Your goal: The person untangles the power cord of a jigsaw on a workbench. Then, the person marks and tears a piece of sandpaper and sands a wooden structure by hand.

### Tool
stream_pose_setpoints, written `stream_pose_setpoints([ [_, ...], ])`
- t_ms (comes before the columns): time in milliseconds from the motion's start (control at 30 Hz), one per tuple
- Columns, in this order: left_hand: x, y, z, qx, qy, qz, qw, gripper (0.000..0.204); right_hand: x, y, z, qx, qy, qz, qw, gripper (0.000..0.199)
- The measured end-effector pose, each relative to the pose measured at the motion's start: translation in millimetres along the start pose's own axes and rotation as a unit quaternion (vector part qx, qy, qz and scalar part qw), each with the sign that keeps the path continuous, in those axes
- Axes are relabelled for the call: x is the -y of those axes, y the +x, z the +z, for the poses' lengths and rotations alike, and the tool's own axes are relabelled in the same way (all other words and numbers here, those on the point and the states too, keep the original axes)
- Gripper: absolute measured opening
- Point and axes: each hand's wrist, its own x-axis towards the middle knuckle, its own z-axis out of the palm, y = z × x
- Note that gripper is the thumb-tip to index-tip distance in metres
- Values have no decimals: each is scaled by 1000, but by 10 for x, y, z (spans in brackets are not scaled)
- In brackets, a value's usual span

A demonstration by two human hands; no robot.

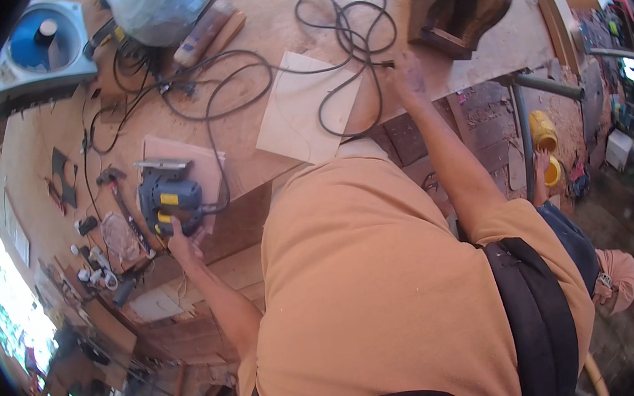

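A blue jigsaw with yellow labels lies on its side at the left part of the workbench, over a thin piece of board. Its metal base plate faces away from me. My left hand is closed on the near end of the tool, one finger along its body; the other fingers are partly hidden. Across the bench, my right hand is closed around the plug end of a black power cord. The cord loops over a pale sheet and back to the jigsaw.
A hammer and small fittings lie left of the jigsaw. At the back are a blue-and-grey fan-like unit, a plastic bag and a dark carved wooden piece. A co-worker reaches toward yellow containers at right.
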Motion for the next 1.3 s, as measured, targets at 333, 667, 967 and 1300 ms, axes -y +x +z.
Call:
stream_pose_setpoints([
  [333, -81, -224, -143, -39, 117, 41, 991, 53, -171, 76, -36, 2, 30, -34, 999, 22],
  [667, -815, -1139, 918, -86, 90, 459, 880, 43, 1143, 518, -2192, -25, 190, -180, 965, 33],
  [967, -1311, -2572, 1959, 149, 275, 735, 602, 35, 2345, -218, -1818, 44, 238, -494, 835, 8],
  [1300, -681, -2208, 2253, 329, 319, 415, 786, 31, 1406, -470, -1582, 68, 362, -317, 874, 49],
])
